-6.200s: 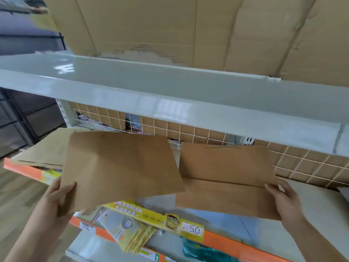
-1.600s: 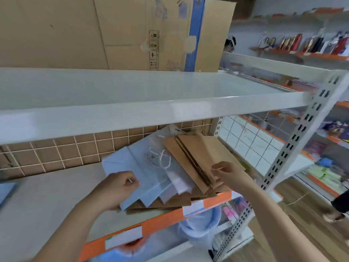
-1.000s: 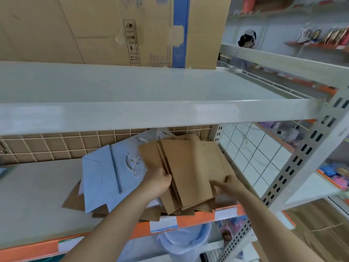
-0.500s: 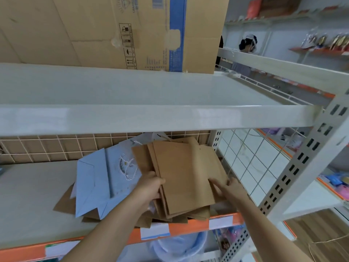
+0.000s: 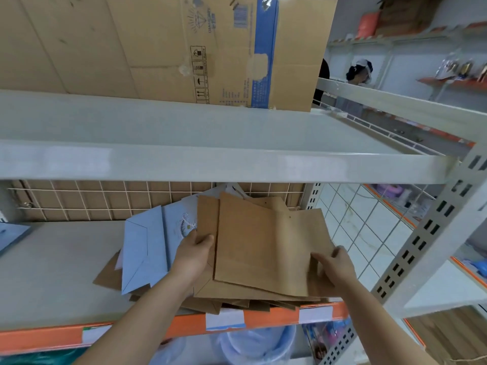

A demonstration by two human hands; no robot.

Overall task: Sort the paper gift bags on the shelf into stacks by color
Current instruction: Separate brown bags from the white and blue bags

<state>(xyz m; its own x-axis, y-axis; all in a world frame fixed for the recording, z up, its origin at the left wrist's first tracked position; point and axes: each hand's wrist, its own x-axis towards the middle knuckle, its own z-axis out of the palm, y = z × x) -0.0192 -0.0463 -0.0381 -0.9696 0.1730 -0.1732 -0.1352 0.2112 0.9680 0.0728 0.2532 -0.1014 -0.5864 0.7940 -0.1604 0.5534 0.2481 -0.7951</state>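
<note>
Mid-sort, brown pass. My left hand (image 5: 193,255) grips the left edge of the flat brown kraft paper gift bags (image 5: 261,246), thumb on top, fingers curled under the edge as far as I can tell. My right hand (image 5: 336,264) sits at the right edge of the same bags, fingers straight and together, pressing flat rather than wrapped around anything.

The brown bags lie fanned, top one skewed, on the grey metal shelf board (image 5: 52,259), at its right end beside the white slotted upright post (image 5: 427,248), corners hanging over the orange price-strip front edge (image 5: 184,325). The pale blue paper gift bags with twisted cord handles (image 5: 152,246) lie just left, touching and partly under the brown ones, with more brown corners poking out beneath. A large cardboard box (image 5: 163,46) stands on the shelf above.

Step, my judgement: squaring the brown bags into one stack. Next needs both hands pushing inward to align edges, then lifting the bundle clear of the blue ones without dragging them. Brown strays under the blue not yet pulled.
</note>
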